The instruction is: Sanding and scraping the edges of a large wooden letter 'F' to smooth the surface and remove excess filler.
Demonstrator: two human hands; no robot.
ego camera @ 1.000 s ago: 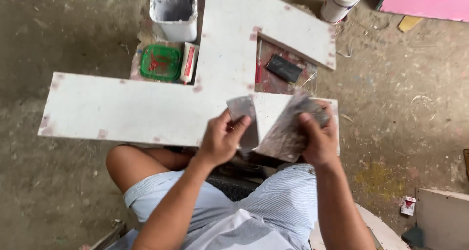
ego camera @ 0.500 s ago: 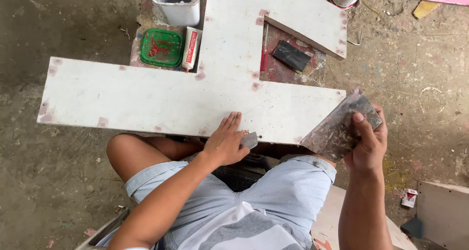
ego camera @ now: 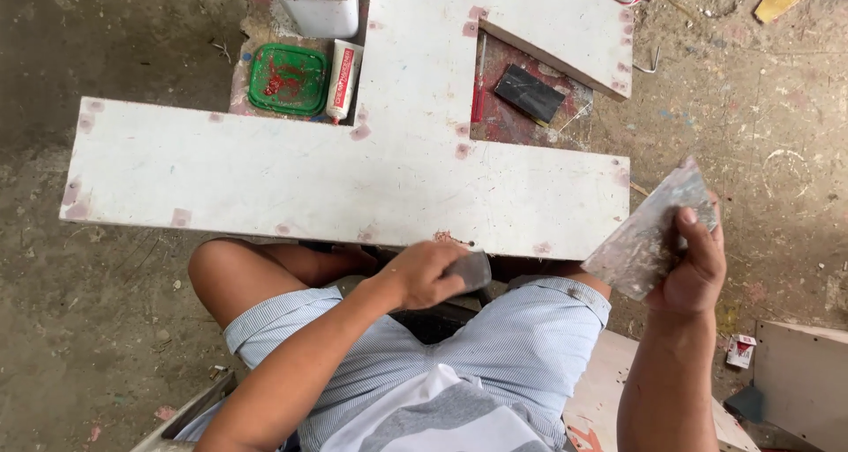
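Left hand (ego camera: 424,274) grips small grey putty blade (ego camera: 470,270) at near edge of white painted board (ego camera: 353,183); right hand (ego camera: 693,262) clamps wide filler-smeared scraper (ego camera: 649,231), off to the side. Blade could gouge edge if angled steep.

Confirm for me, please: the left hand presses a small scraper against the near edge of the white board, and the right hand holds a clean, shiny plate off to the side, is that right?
Not quite. In the head view the plate in the right hand is not clean: it is smeared all over with dried filler. The rest holds: the left hand presses a small scraper against the near edge of the white board.
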